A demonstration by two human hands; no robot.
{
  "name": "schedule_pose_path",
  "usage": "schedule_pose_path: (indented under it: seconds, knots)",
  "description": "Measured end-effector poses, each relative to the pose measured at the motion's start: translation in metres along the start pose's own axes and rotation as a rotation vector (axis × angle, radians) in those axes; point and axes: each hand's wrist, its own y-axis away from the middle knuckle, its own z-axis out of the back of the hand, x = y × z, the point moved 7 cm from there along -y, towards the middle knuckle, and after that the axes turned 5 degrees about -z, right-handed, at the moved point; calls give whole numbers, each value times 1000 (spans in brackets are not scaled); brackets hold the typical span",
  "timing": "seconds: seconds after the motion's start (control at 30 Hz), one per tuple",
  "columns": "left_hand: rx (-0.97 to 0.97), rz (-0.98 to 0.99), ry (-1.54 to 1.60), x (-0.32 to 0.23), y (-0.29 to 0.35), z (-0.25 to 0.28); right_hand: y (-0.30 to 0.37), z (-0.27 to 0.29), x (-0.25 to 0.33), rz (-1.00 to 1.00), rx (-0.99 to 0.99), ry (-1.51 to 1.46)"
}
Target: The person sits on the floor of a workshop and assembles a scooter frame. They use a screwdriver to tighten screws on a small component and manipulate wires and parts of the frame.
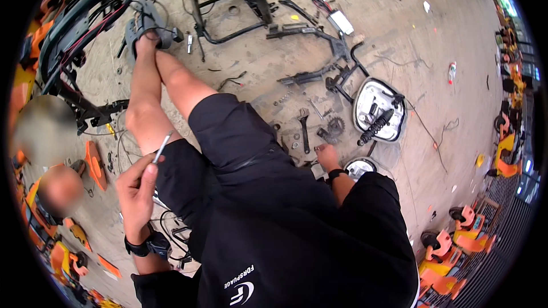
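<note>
My left hand is raised beside my thigh, with its thumb and fingers closed on a slim silver metal rod that points up and away; its lower end is hidden in the grip. Low to the floor on my right, my right hand has its fingers drawn together, and whatever may be between them is too small to make out. Close to it lie an open-ended wrench, a toothed gear and several small nuts and washers.
A dark vehicle frame stands ahead and left over my feet. To the right lie a black metal bracket, a white-rimmed housing with a black coil-spring shock absorber, and a white box with wires. Two blurred shapes are at far left.
</note>
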Motion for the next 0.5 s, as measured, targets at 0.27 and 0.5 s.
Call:
schedule_pose_path:
  seconds: [0.27, 0.5]
  knots:
    - [27, -126, 92, -10, -5, -13, -12, -32, -20, -83, -29, -138]
    - [14, -180, -143, -22, -4, -14, 7, -25, -24, -218, -62, -130]
